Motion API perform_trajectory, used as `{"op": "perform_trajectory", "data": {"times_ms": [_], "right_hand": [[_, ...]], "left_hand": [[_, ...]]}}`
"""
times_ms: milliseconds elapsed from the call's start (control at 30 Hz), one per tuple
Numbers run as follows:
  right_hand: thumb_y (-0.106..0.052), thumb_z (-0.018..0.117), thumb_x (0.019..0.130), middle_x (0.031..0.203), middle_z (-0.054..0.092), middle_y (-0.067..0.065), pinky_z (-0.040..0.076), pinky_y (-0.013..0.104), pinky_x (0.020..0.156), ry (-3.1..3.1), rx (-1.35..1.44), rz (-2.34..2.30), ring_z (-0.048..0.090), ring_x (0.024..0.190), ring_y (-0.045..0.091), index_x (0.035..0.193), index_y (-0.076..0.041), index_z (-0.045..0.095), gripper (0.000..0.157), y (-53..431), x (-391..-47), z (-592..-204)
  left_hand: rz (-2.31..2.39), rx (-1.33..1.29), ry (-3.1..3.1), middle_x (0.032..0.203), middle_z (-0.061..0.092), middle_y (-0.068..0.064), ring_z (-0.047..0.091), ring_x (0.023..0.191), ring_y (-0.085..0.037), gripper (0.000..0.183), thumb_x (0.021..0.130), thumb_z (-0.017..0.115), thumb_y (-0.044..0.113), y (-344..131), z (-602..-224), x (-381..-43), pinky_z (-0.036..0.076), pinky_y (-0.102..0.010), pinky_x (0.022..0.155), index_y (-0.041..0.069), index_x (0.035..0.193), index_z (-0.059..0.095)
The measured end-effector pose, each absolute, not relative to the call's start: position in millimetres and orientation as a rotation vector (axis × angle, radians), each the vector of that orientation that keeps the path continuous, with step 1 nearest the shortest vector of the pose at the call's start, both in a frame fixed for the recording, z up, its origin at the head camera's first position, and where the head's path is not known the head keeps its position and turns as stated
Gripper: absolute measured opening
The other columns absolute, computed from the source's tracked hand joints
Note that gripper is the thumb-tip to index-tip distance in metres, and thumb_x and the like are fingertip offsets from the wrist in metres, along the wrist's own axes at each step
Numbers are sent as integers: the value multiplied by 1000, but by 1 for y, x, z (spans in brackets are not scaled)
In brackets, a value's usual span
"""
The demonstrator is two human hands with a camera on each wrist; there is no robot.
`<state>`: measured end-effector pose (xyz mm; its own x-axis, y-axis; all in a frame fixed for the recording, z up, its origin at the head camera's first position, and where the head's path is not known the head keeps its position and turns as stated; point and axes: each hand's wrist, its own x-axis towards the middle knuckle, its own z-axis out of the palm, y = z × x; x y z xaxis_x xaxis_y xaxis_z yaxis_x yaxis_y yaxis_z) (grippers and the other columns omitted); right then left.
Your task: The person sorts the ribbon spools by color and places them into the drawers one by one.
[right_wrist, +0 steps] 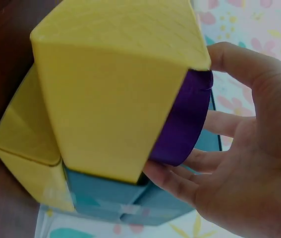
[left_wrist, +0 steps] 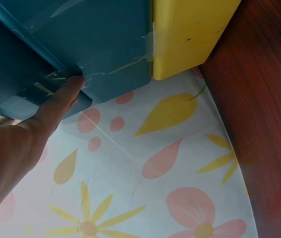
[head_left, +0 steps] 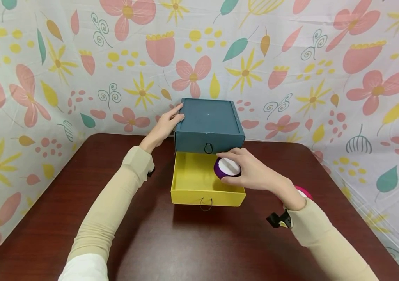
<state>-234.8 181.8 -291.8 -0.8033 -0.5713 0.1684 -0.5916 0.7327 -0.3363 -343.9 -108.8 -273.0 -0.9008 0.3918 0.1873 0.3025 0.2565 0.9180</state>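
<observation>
My left hand (head_left: 165, 124) rests on the left edge of a dark blue drawer box (head_left: 208, 117). In the left wrist view, a finger (left_wrist: 63, 101) lies extended along the box's side. Beneath the blue drawer, a yellow drawer (head_left: 208, 198) is pulled out toward me. My right hand (head_left: 252, 169) holds a round purple object with a white top (head_left: 229, 167) at the drawer's right side, thumb and fingers around it. The right wrist view shows the object's smooth purple side (right_wrist: 182, 121) partly hidden behind the yellow drawer wall (right_wrist: 105, 109).
A pink round object with white on it (head_left: 304, 191) lies on the dark wooden table (head_left: 199, 246), partly hidden by my right wrist. A floral cloth (head_left: 220, 50) hangs behind the table. The blue drawer front has a loop pull (head_left: 208, 148).
</observation>
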Motion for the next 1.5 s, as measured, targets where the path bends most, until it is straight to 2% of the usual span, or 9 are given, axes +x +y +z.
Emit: {"op": "perform_trajectory", "data": {"times_ms": [267, 600, 667, 900, 1067, 1200, 1267, 1367, 1500], "right_hand": [[-30, 77, 79, 123, 58, 13, 50, 28, 71, -2855, 1020, 557, 47, 107, 25, 136, -12, 56, 62, 166, -240, -299], [-35, 77, 80, 125, 62, 10, 54, 28, 71, -2878, 1018, 497, 51, 110, 28, 133, -12, 57, 62, 156, -242, -309], [-36, 77, 80, 125, 62, 10, 54, 28, 71, -2886, 1015, 489, 51, 111, 28, 133, -12, 58, 61, 154, -242, -310], [-44, 76, 80, 123, 63, 9, 52, 29, 71, -2882, 981, 419, 54, 105, 25, 131, -14, 58, 62, 149, -246, -315], [-48, 74, 81, 121, 64, 10, 54, 35, 78, -2854, 962, 437, 58, 103, 23, 129, -12, 60, 62, 147, -248, -318], [-40, 69, 89, 121, 65, 10, 53, 40, 87, -2805, 971, 580, 58, 109, 25, 125, -8, 63, 49, 147, -248, -318], [-33, 67, 91, 117, 67, 10, 53, 41, 88, -2751, 978, 670, 59, 107, 24, 120, -6, 67, 39, 149, -246, -316], [-25, 67, 92, 106, 71, 5, 53, 35, 81, -2626, 999, 788, 59, 97, 19, 110, -7, 71, 26, 152, -237, -312], [-18, 69, 90, 81, 66, -6, 48, 24, 63, -2497, 1091, 937, 55, 72, 8, 94, -14, 72, 6, 155, -215, -305]], "left_hand": [[1755, 690, 2418, 163, 13, -12, 21, 148, -31, 58, 105, 40, 26, -108, -271, -339, 24, -49, 118, 15, 157, 16], [1745, 675, 2436, 162, 18, -12, 25, 147, -30, 58, 104, 40, 30, -106, -271, -340, 26, -49, 117, 17, 157, 17], [1747, 673, 2436, 161, 19, -13, 30, 143, -30, 58, 104, 40, 29, -106, -271, -339, 27, -48, 116, 17, 157, 17], [1743, 658, 2457, 161, 21, -13, 34, 140, -28, 58, 104, 40, 29, -105, -270, -338, 30, -46, 114, 17, 156, 18], [1748, 666, 2459, 161, 19, -12, 33, 141, -28, 58, 104, 40, 29, -106, -271, -340, 29, -46, 115, 16, 156, 18], [1767, 667, 2457, 161, 21, -11, 28, 146, -29, 58, 104, 41, 31, -108, -278, -349, 27, -49, 117, 19, 156, 19], [1772, 669, 2470, 160, 24, -10, 28, 145, -29, 58, 104, 41, 34, -109, -285, -356, 27, -49, 117, 22, 156, 20], [1775, 669, 2485, 160, 25, -8, 30, 145, -27, 58, 103, 41, 38, -109, -291, -362, 28, -49, 116, 25, 156, 21], [1774, 676, 2481, 160, 23, -8, 29, 145, -27, 58, 103, 41, 38, -109, -292, -363, 27, -49, 117, 25, 156, 20]]}}
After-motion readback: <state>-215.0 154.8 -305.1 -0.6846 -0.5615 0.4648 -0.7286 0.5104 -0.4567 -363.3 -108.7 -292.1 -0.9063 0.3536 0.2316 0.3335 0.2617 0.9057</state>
